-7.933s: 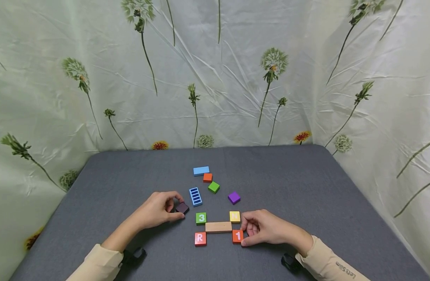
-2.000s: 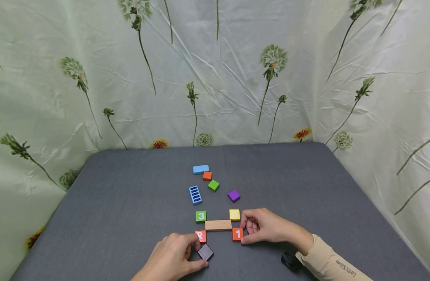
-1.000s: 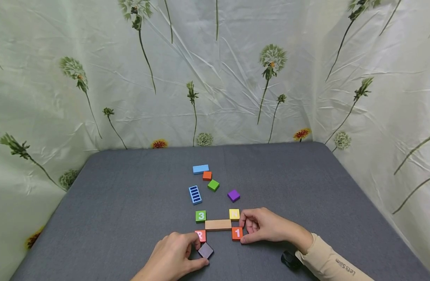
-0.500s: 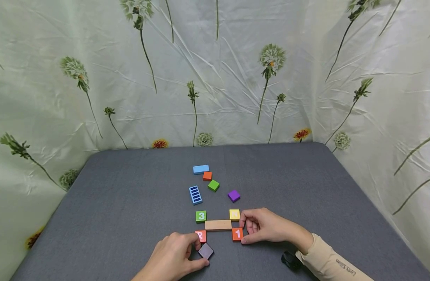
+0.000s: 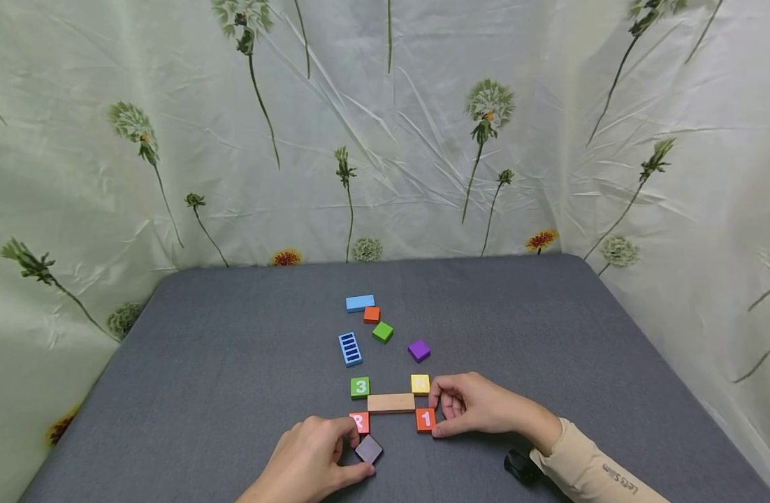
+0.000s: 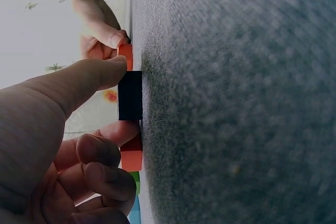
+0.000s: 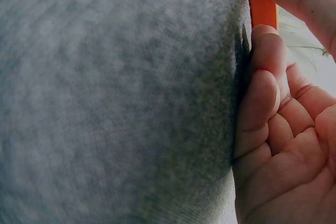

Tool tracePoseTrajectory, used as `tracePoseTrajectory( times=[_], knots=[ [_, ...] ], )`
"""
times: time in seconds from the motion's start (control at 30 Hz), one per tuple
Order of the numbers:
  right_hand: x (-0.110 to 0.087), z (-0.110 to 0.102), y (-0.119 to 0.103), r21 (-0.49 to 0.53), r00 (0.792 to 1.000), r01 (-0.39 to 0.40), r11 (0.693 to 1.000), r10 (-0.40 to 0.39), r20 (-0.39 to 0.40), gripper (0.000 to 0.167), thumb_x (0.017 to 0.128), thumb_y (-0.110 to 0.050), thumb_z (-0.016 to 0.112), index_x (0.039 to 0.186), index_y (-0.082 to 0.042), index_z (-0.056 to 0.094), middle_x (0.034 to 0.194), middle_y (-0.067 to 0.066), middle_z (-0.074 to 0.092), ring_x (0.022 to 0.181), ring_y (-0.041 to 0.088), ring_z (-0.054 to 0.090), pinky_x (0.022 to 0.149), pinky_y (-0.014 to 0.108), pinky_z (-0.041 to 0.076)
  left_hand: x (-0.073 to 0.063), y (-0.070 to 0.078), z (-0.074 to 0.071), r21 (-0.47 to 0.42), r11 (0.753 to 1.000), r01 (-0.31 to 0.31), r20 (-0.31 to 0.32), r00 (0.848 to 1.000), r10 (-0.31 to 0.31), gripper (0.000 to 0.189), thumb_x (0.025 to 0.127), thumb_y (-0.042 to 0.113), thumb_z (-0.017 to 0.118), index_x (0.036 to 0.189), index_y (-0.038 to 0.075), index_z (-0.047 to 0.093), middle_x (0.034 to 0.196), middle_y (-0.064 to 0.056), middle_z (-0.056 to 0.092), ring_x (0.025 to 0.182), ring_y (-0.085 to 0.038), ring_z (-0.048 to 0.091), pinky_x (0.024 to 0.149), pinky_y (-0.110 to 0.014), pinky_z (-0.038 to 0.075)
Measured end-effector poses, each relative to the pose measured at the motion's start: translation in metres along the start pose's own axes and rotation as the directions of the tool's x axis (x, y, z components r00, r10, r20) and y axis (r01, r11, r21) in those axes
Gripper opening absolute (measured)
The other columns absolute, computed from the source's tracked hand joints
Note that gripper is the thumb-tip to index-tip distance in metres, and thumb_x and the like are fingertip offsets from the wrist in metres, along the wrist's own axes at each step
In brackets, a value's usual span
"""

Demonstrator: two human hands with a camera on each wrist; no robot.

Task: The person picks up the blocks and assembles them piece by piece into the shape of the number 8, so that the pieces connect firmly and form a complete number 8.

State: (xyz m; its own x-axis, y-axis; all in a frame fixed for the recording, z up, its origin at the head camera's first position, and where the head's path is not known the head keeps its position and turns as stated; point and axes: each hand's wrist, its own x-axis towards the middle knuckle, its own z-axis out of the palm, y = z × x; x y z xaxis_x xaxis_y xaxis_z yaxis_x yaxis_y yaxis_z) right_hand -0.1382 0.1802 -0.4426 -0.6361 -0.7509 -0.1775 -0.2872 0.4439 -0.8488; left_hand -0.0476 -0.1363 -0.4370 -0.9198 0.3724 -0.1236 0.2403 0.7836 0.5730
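In the head view my left hand (image 5: 309, 457) pinches a dark square block (image 5: 369, 450) between thumb and index finger. The block lies turned cornerwise on the table, just below a red block lettered R (image 5: 362, 423), which the index finger partly covers. The left wrist view shows the thumb and a finger at opposite sides of this dark block (image 6: 130, 96). My right hand (image 5: 479, 406) holds an orange-red block marked 1 (image 5: 425, 420) between thumb and fingers. A plain wooden plank (image 5: 391, 404) lies between the blocks, with a green 3 block (image 5: 360, 388) and a yellow lettered block (image 5: 420, 385) at its upper corners.
Farther back on the grey table (image 5: 234, 328) lie a blue striped block (image 5: 350, 349), a purple block (image 5: 419, 351), a green block (image 5: 382, 332), an orange block (image 5: 372, 315) and a light-blue block (image 5: 360, 303). A flower-printed cloth (image 5: 416, 175) hangs behind.
Since the oldest frame, my left hand has brought the dark block from beside the striped block toward me, below the R block. Over the last two seconds both hands have stayed still.
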Motion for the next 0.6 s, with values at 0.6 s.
tracePoseTrajectory(
  times=[0.6],
  knots=[
    [0.000, 0.003, 0.000, -0.011, 1.000, -0.003, 1.000, 0.003, -0.008, 0.031, 0.091, -0.030, 0.088, 0.105, -0.014, 0.065, 0.075, -0.013, 0.058, 0.063, -0.005, 0.047, 0.058, 0.015, 0.038, -0.005, -0.003, -0.014, -0.004, 0.999, 0.034, -0.046, 0.998, -0.034, 0.035, 0.081, 0.052, 0.090, 0.084, 0.030, 0.064, 0.060, 0.017, 0.043, 0.053, 0.000, 0.037, 0.051, -0.023, 0.027]
  ],
)
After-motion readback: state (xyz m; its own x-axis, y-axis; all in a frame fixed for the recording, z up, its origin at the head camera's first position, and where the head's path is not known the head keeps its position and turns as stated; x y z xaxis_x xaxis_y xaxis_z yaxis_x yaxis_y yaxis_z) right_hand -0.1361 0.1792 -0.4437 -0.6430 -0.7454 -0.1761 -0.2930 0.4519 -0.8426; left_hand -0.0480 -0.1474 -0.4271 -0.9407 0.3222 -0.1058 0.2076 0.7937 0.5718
